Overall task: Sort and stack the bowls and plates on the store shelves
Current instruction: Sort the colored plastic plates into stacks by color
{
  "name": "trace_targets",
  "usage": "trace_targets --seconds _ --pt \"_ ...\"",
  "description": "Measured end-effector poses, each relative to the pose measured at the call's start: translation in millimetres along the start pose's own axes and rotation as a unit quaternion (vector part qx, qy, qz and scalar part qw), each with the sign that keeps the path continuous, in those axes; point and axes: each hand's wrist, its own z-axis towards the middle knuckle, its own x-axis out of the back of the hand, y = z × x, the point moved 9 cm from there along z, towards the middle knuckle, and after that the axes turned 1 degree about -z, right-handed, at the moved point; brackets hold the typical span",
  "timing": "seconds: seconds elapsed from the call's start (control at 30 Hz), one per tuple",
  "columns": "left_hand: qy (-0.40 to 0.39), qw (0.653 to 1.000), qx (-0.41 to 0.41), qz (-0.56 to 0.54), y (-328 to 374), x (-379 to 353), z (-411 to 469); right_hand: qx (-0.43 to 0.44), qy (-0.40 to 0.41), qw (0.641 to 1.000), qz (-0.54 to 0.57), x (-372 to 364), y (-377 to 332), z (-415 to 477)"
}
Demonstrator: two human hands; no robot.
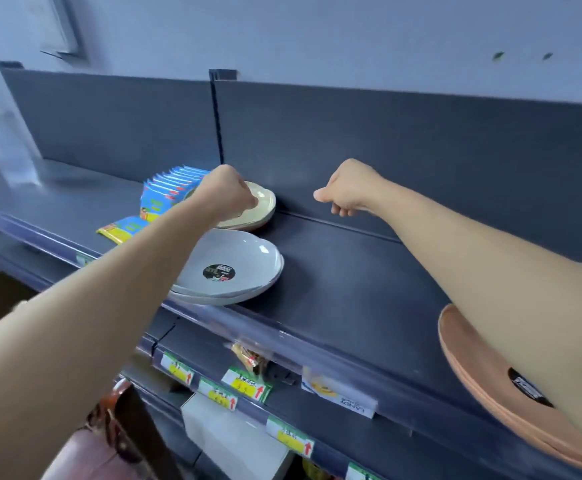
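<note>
Cream plates (pixel 265 204) stood stacked, left hand (pixel 227 195) gripping them | right hand (pixel 350 190) curled, empty | grey plates (pixel 244 249), orange plates (pixel 473 368) lay sorted | seemingly near done.

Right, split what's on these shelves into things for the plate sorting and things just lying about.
For the job: cream plates, grey plates, orange plates.
Lying about: blue packets, price tags.
</note>
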Motion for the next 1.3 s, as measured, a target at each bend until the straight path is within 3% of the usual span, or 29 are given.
trace_targets --seconds 0.3,0.47,0.83,1.3 --pt "0.022 0.996 0.071 0.047 -115 48 64 -0.053 -0.049 0.997 -0.014 -95 -46 80" --pt "0.021 0.994 0.082 0.067 -145 55 86 -0.089 -0.023 0.995 -0.038 -116 -43 107" --pt "0.0 0.994 0.079 0.078 -163 42 115 -0.146 -0.037 0.986 -0.066 -136 -37 138" --pt "-0.012 0.992 0.093 0.082 -183 23 141 -0.133 0.046 0.99 -0.002 -108 -38 141"
